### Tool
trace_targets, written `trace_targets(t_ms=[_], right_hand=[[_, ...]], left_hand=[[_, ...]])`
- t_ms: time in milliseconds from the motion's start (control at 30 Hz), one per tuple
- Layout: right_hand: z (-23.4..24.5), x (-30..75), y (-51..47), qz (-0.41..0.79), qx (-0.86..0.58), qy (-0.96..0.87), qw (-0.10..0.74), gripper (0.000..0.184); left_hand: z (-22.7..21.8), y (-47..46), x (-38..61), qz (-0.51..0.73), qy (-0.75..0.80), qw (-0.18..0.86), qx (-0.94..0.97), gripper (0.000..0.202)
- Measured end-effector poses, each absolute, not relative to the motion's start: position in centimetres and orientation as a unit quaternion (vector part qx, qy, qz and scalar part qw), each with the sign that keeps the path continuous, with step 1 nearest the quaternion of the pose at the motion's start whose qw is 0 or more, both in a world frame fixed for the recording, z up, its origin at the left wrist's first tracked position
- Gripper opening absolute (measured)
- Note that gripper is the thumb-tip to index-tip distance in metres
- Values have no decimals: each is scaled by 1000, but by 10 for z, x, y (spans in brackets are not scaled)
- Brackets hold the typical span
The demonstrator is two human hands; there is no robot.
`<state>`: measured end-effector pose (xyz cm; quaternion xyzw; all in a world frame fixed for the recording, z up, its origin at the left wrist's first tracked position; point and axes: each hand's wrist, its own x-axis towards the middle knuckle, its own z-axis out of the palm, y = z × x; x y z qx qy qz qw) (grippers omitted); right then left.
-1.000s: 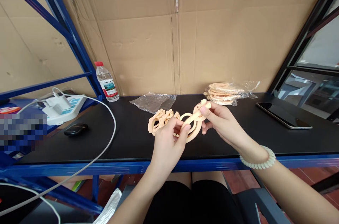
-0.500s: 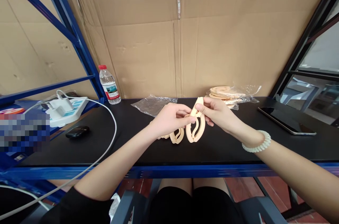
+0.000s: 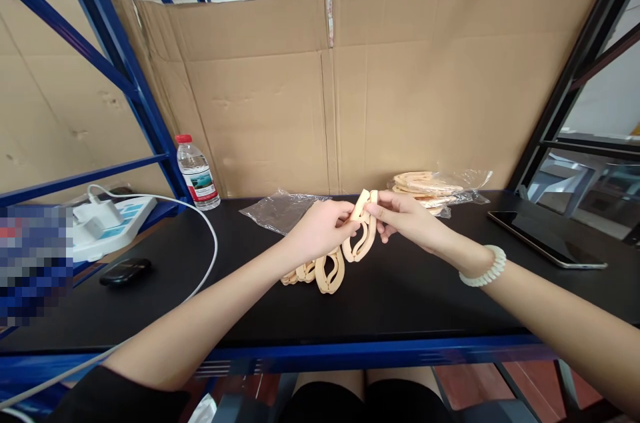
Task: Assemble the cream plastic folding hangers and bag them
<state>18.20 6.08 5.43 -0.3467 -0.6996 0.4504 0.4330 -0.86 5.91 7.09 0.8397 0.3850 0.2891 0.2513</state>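
Observation:
A cream loop-shaped plastic clip (image 3: 361,236) hangs upright over the black table top (image 3: 410,289), held at its top end. My left hand (image 3: 320,229) pinches that top end from the left. My right hand (image 3: 403,219), with a pale bead bracelet on the wrist, pinches it from the right. Just below my left hand, several more cream clips (image 3: 320,271) lie in a row on the table, partly hidden by the hand.
A clear bag of more cream clips (image 3: 430,184) lies at the back right, and an empty clear bag (image 3: 283,208) at the back centre. A water bottle (image 3: 197,171), a white power strip with cable (image 3: 107,219), a small black case (image 3: 125,271) and a tablet (image 3: 547,239) are around. Cardboard sheets stand behind.
Both hands have carried the clip away from me and turned it from lying flat to hanging upright; my left hand shifted its grip from the clip's side to its top end.

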Motion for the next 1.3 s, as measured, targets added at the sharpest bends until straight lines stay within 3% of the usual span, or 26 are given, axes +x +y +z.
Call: trace_targets(t_ms=[167, 267, 367, 433, 533, 733, 1067, 1300], right_hand=[[61, 173, 89, 398, -370, -691, 476, 31], [60, 167, 105, 419, -381, -673, 476, 30], [51, 165, 114, 451, -387, -650, 473, 31], [43, 167, 117, 476, -396, -630, 469, 31], [30, 173, 120, 517, -416, -594, 455, 25], [18, 184, 123, 563, -437, -541, 447, 17], [31, 196, 123, 556, -417, -498, 519, 13], [55, 206, 112, 516, -379, -501, 582, 17]], left_hand=[[83, 89, -7, 251, 417, 221, 845, 12], [91, 111, -19, 216, 438, 212, 847, 30], [92, 132, -44, 177, 473, 174, 845, 27], [85, 145, -62, 155, 522, 117, 830, 20], [63, 160, -82, 128, 601, 39, 788, 27], [29, 173, -87, 68, 622, -14, 780, 32], [45, 174, -66, 105, 542, -87, 829, 27], [65, 170, -38, 175, 476, -86, 857, 14]])
